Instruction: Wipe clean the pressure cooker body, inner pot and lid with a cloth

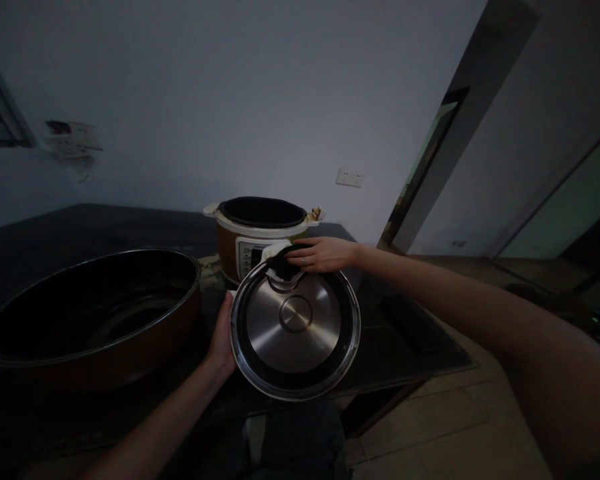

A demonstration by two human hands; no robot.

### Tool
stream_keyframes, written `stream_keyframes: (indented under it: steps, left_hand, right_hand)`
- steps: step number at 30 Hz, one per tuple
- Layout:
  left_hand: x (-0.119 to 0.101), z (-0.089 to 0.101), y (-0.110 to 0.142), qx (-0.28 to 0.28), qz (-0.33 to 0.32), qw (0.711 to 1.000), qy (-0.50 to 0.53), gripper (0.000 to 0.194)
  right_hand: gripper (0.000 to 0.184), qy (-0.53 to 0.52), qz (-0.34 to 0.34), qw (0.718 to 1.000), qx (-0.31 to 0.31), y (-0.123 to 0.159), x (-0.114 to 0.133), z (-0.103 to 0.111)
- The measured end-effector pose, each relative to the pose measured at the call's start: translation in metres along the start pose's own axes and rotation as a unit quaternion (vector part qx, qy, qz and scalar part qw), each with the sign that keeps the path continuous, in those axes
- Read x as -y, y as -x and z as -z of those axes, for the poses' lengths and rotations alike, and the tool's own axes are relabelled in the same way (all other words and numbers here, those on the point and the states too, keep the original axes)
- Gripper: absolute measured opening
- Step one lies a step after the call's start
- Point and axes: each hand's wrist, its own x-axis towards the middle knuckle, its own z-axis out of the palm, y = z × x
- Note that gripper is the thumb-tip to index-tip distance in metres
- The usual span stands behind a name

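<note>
A round, shiny metal lid (320,325), with a steel disc in its middle and a dark ring around that, faces me tilted near the table's front edge. My left hand (223,337) grips its left rim, the fingers mostly hidden behind it. At the lid's upper edge, my right hand (324,255) presses a dark and white cloth (286,265) against the rim. A ring shows on one finger. Just behind stands a brown and white electric cooker (229,248), its top uncovered and its inside black. The lid and cloth hide part of its control panel.
On the left of the dark table (147,223) sits a large brown pan (145,353) with a black inside. A dark flat object (410,323) lies on the right. A wall socket (350,177) is behind; tiled floor lies beyond the table's right edge.
</note>
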Motion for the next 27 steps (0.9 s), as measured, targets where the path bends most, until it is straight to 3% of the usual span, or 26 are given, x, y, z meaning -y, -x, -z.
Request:
stream_keyframes:
  steps: [3, 7, 11, 15, 20, 22, 25, 27]
  left_hand:
    - [0.000, 0.001, 0.000, 0.014, 0.017, 1.000, 0.012, 0.046]
    - [0.000, 0.003, 0.000, 0.019, 0.029, 0.999, 0.010, 0.048]
    - [0.000, 0.005, 0.000, 0.017, 0.033, 0.999, 0.007, 0.048]
    - [0.000, 0.006, 0.000, 0.024, 0.048, 0.999, 0.008, 0.051]
    - [0.000, 0.006, -0.001, 0.030, 0.043, 0.999, 0.008, 0.048]
    - [0.001, 0.005, 0.000, 0.037, 0.042, 0.998, 0.011, 0.048]
    - [0.001, 0.004, 0.002, 0.032, 0.037, 0.999, 0.007, 0.048]
    - [0.001, 0.003, 0.004, 0.030, 0.035, 0.999, 0.009, 0.045]
  right_hand:
    - [0.025, 0.032, -0.021, 0.999, 0.004, 0.006, 0.007, -0.003]
    - [0.024, 0.056, -0.080, 0.995, -0.002, 0.037, 0.029, -0.012]
    - [0.020, 0.043, -0.152, 0.987, -0.004, 0.070, 0.068, -0.020]
    - [0.018, -0.018, -0.252, 0.967, -0.033, 0.084, 0.122, -0.023]
    - [0.026, -0.123, -0.399, 0.903, -0.100, 0.064, 0.195, -0.018]
    - [0.033, -0.192, -0.433, 0.875, -0.100, 0.051, 0.214, -0.013]
    - [0.038, -0.303, -0.496, 0.801, -0.139, 0.036, 0.217, -0.004]
    - [0.032, -0.315, -0.553, 0.733, -0.240, 0.030, 0.199, 0.000]
